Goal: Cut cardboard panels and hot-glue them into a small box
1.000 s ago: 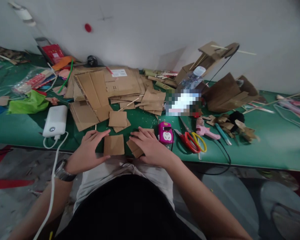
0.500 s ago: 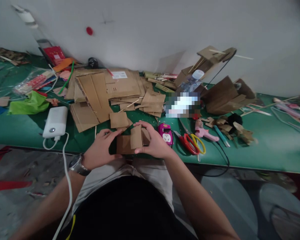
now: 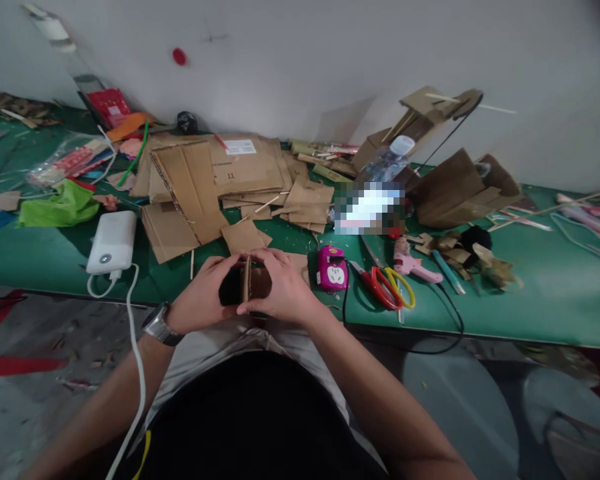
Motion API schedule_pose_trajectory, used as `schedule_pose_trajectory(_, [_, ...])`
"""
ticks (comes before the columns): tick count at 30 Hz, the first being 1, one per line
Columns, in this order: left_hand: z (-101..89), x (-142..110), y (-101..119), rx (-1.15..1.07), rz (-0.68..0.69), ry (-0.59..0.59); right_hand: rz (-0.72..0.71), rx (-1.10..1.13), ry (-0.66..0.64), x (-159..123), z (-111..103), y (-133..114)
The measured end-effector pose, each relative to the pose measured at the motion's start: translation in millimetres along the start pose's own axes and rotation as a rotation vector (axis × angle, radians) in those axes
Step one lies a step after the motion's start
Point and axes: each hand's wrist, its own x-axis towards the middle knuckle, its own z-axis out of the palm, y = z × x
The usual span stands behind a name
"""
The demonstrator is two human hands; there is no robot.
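A small cardboard piece (image 3: 247, 280) stands on edge between my hands, close to the table's front edge, its corrugated side facing up. My right hand (image 3: 286, 288) pinches it from the right with thumb and fingers. On the other side my left hand (image 3: 200, 293), with a watch at the wrist, curves round so that its thumb and fingertips meet the piece's ends. Darker brown cardboard shows inside the right hand's curl; my fingers hide most of it. Just behind lies a loose cardboard square (image 3: 243, 237).
Cardboard sheets (image 3: 253, 167) are stacked behind. To the right lie a magenta socket block (image 3: 333, 269), red-handled scissors (image 3: 385, 290), a pink glue gun (image 3: 415, 267) and a cardboard structure (image 3: 450, 193). A white power bank (image 3: 113, 243) with a cable is at left.
The cardboard piece has moved left and turned from face-on to edge-up. My right hand has moved left with it, and my hands are closer together.
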Motion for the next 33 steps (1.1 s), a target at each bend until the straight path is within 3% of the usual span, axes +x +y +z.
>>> schedule_pose_trajectory(6, [-1.8,-0.7,-3.5,0.02,-0.001,-0.024,-0.085,-0.002,-0.037,-3.2,0.5,4.4])
schedule_pose_trajectory(11, [-8.1,0.6,-5.6,0.03,0.007,-0.053,-0.103,-0.225,-0.144,-16.4,-13.6,12.0])
schedule_pose_trajectory(18, [-18.0,-5.0,-13.9,-0.286,0.068,-0.069,-0.096,-0.273,-0.157,-24.1,-8.2,17.7])
schedule_pose_trajectory(25, [-26.3,3.8,-15.0,-0.053,0.147,-0.11,-0.083,-0.276,-0.081,-27.2,4.9,14.6])
schedule_pose_trajectory(33, [-30.6,9.9,-17.2,0.014,0.143,-0.177,-0.07,-0.282,-0.077,-29.3,3.7,10.2])
